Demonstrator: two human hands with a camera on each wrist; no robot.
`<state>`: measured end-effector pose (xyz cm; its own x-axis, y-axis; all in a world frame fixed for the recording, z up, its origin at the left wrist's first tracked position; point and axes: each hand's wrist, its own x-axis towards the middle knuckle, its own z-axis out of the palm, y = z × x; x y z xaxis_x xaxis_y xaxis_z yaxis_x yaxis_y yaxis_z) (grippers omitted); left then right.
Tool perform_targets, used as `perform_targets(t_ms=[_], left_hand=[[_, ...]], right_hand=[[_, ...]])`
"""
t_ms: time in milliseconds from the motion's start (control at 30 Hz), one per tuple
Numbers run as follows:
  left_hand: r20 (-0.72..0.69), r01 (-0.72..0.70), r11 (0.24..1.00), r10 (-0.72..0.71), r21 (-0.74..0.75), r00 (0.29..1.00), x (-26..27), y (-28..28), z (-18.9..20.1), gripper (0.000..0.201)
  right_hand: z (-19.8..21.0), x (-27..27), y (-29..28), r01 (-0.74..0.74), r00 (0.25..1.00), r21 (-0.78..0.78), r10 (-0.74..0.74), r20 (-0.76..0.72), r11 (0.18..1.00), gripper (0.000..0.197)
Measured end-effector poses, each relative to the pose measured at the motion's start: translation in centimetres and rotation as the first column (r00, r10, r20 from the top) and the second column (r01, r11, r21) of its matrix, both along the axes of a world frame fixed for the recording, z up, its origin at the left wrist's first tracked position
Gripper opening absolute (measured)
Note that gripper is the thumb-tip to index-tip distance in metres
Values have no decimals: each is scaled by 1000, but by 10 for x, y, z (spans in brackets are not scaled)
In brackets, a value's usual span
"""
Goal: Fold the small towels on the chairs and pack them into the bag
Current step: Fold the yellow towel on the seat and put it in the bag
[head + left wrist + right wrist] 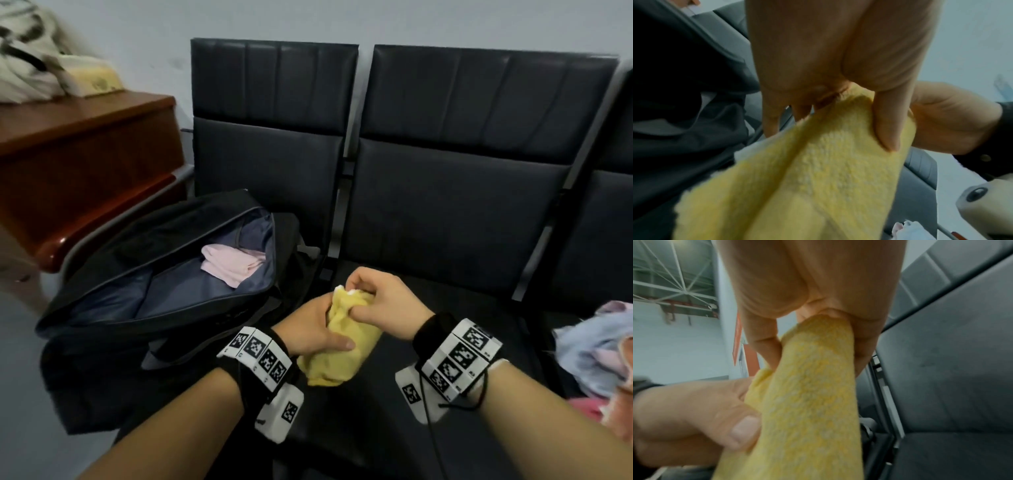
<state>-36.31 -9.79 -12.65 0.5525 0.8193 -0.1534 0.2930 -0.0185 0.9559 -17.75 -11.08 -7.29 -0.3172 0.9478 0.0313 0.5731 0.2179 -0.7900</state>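
The yellow towel (337, 346) is bunched into a thick, narrow bundle over the front of the middle chair seat (445, 308), held between both hands just to the right of the open bag. The left hand (308, 334) wraps the near half, thumb laid across the top; the left wrist view shows that thumb pressed into the terry pile. The right hand (375, 301) pinches the far end, fingers curled round the cloth, with a bit of white edging showing at its fingertips.

Judging by this, the fold on this towel is at its last turn or being tidied: the cloth is compact but rumpled, not a flat square. The next move likely calls for squaring the loose far end, then carrying the bundle left and setting it in the black bag (164, 274), whose zip mouth gapes wide. A folded pink towel (233, 265) already lies inside toward the far end, so the free lining nearer the person looks the natural spot. The grip must hold the layers together in transit, or the soft cloth will spring open.

More towels (596, 346), pale blue and pink, wait heaped on the chair at far right.

No brand or readable writing shows; the wrist bands (260, 356) carry only black-and-white square marker patterns.
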Motion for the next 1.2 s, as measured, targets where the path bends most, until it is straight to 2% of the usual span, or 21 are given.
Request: perform_targets(t_ms=[100,200,267,333,400,467,533,600,700,833,933,1000,1133,1200], left_hand=[[62,-4,1000,5,-20,998,-26,5,18,53],[95,-72,997,75,-36,993,-56,13,33,42],[114,-166,984,172,-60,978,-79,21,43,34],[155,-303,947,316,-106,936,-104,34,50,31],[207,-449,870,486,-201,849,-131,48,55,33],[246,-549,752,646,-364,722,-156,62,56,36],[241,-587,631,758,-507,606,-178,76,51,35],[204,-611,528,829,-589,521,-199,89,44,31],[159,-617,411,893,-671,422,-227,111,29,33],[83,-630,341,912,-697,402,-254,138,-3,39],[21,-651,304,914,-696,405,-266,154,-37,38],[-20,-662,275,915,-697,402,-269,162,-58,33],[-97,-666,283,876,-691,473,-267,178,-88,32],[-114,-681,290,868,-672,483,-265,185,-98,35]], right_hand=[[20,-22,11,-37,999,60,39,-28,997,25],[29,-52,34,-48,996,93,55,-72,995,30],[30,-74,54,43,989,89,-29,-147,995,41],[30,-96,73,130,970,13,-124,-209,991,50],[27,-119,91,110,961,-139,-141,-238,984,54],[21,-142,105,37,967,-270,-102,-234,962,53],[12,-166,119,-30,969,-376,-65,-237,926,51],[3,-188,134,-93,958,-483,-55,-283,871,49],[-9,-221,160,-107,950,-515,-65,-306,851,44],[-41,-259,191,-19,983,-473,-70,-171,881,25],[-75,-276,207,55,996,-460,-82,-39,886,25],[-98,-282,215,79,995,-500,-101,-18,863,25],[-129,-282,225,55,998,-548,-64,3,835,34],[-135,-282,226,42,999,-542,-41,14,839,34]])
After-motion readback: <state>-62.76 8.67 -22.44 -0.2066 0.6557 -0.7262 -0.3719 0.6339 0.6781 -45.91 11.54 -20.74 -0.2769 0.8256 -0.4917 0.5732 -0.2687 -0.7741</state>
